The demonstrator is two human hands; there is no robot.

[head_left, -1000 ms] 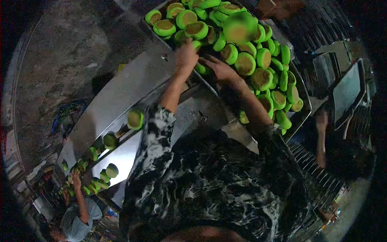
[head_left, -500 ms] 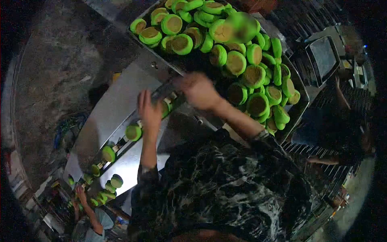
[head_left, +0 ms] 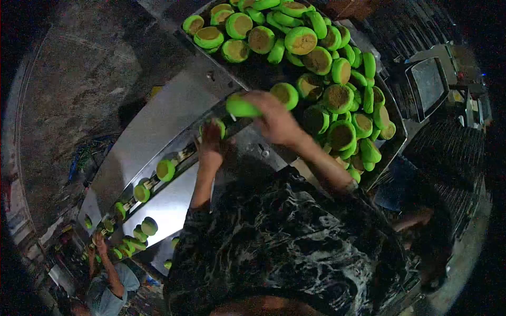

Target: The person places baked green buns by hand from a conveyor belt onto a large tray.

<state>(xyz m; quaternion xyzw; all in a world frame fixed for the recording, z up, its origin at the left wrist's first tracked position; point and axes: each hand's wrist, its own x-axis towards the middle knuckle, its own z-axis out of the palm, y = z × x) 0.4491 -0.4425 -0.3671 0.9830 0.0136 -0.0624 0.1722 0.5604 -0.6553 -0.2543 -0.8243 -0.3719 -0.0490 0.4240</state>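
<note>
My right hand (head_left: 275, 120) is closed on a green bun (head_left: 242, 107) with its fingers over the top, above the upper end of a narrow conveyor (head_left: 185, 154). Lower left of it, my left hand (head_left: 212, 147) lies with outstretched fingers over another green bun (head_left: 221, 129) on the conveyor and partly hides it; the hand is slightly blurred. A single bun (head_left: 283, 96) with its brown face showing sits just past my right hand, at the near side of a large dark tray (head_left: 227, 75) heaped with green buns.
Spaced buns (head_left: 165, 170) line the conveyor toward the lower left. There, a co-worker's hand (head_left: 99, 240) is at the line, near a row of buns (head_left: 149, 227) on a shiny metal surface (head_left: 166, 210). An empty-looking tray (head_left: 428, 87) and another person's arm (head_left: 414, 218) are at right.
My right hand has drawn back slightly to the right and now shows a bun in its grip. My left hand has moved right onto a bun. Buns on the conveyor have shifted.
</note>
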